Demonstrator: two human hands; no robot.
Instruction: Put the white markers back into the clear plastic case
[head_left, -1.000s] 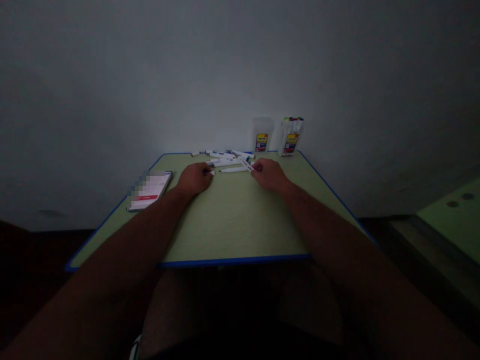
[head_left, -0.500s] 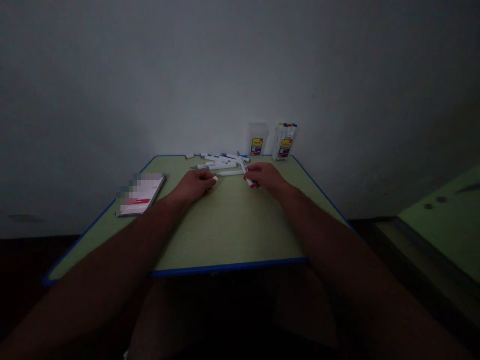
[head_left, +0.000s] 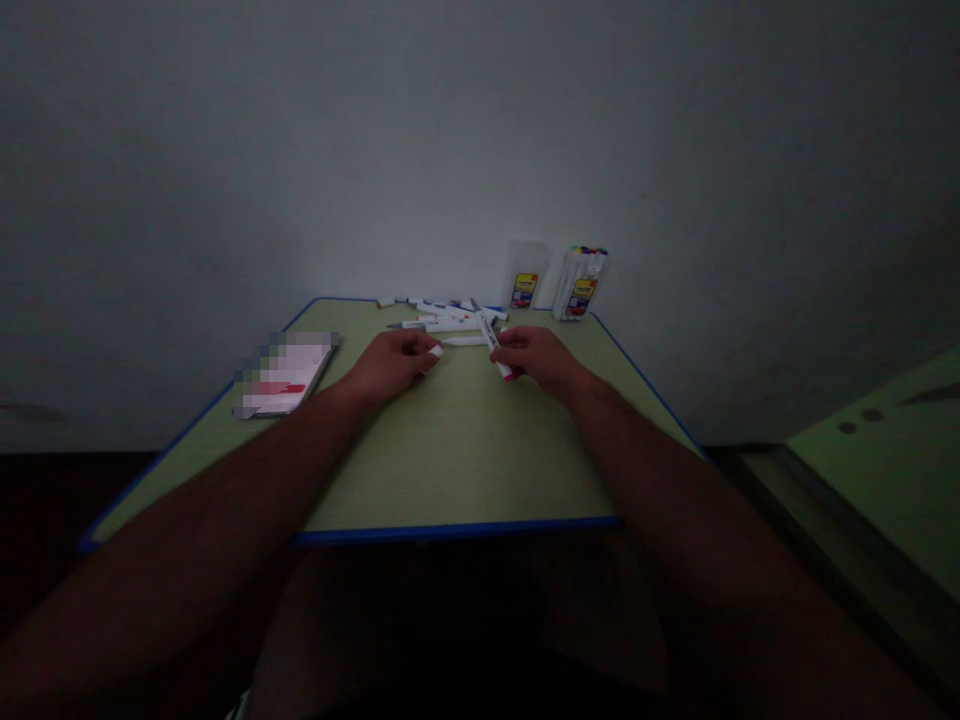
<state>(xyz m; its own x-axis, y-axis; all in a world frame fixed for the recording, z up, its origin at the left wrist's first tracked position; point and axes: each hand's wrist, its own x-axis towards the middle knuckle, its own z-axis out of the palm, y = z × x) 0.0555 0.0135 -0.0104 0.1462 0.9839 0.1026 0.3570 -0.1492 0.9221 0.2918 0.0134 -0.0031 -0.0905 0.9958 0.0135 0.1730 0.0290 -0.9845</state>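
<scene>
My right hand (head_left: 536, 360) is closed on a white marker (head_left: 489, 335). The marker slants, its pink end close to me and its dark, uncapped tip pointing away. In the fingertips of my left hand (head_left: 395, 362) is a small white marker cap (head_left: 436, 351). A gap separates the cap from the marker. Between and just behind my hands, a white pen-like piece (head_left: 466, 341) lies on the table. Farther back several white markers (head_left: 448, 324) lie in a loose pile, some crossing each other.
Against the wall stand a clear marker case (head_left: 526, 275) and another case filled with markers (head_left: 580, 284). A white, partly blurred-out flat pack (head_left: 285, 375) lies at the left on the green table (head_left: 457, 460), which has a blue edge.
The view has shifted slightly. Both hands keep nearly the same pose, still holding the cap and the marker apart.
</scene>
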